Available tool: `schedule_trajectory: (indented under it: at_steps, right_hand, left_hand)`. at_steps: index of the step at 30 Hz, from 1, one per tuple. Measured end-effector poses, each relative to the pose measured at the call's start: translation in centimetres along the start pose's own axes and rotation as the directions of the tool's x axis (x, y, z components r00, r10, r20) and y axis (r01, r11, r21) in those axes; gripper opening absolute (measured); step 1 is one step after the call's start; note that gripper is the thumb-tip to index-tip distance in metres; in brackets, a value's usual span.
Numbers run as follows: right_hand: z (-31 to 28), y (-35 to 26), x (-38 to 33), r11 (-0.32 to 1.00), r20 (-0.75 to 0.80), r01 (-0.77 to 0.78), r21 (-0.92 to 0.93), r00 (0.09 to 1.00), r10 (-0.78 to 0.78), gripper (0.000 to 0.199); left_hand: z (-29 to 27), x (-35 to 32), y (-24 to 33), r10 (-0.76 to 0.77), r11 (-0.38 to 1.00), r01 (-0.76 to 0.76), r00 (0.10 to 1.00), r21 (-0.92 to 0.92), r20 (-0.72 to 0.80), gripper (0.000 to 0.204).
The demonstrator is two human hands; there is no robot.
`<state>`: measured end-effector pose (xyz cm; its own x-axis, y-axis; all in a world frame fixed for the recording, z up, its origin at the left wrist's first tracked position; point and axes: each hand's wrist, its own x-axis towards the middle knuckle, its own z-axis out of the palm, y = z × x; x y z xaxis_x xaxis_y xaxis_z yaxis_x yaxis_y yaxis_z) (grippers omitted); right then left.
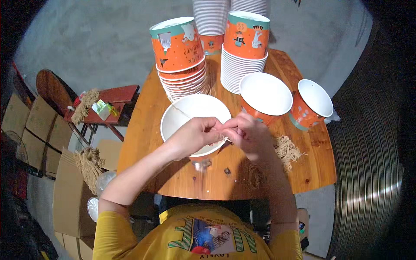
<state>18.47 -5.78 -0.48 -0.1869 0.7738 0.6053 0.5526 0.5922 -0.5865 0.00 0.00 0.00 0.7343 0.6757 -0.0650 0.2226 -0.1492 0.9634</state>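
Note:
An orange paper bucket with a white inside (186, 117) stands upright on the wooden table (143, 143) right in front of me. My left hand (193, 136) and my right hand (249, 134) meet over its near rim, both pinching a thin piece of twine (224, 138). A strand of twine crosses the bucket's inside toward its far left rim. A bundle of cut twine pieces (286, 151) lies on the table just right of my right hand.
Two more open buckets (265, 93) (314, 102) stand to the right. Tall stacks of upside-down buckets (180, 56) (245, 47) fill the table's far side. A red stool (115, 97) with twine stands to the left, with cardboard boxes (69, 190) lower left.

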Motion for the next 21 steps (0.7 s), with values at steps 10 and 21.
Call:
schedule_trajectory:
  at_steps: [10,21]
  right_hand:
    - [1.0,0.9,-1.5,0.951,-0.093,-0.244,0.189,0.960,0.265,0.007]
    - [1.0,-0.4,-3.5,0.987,-0.165,-0.129,0.097,0.976,0.144,0.018]
  left_hand:
    - [0.4,0.5,0.4,-0.098,0.953,0.127,0.988,-0.276,0.118,0.013]
    - [0.7,0.7,0.6,-0.136,0.923,0.160,0.987,-0.351,0.091,0.010]
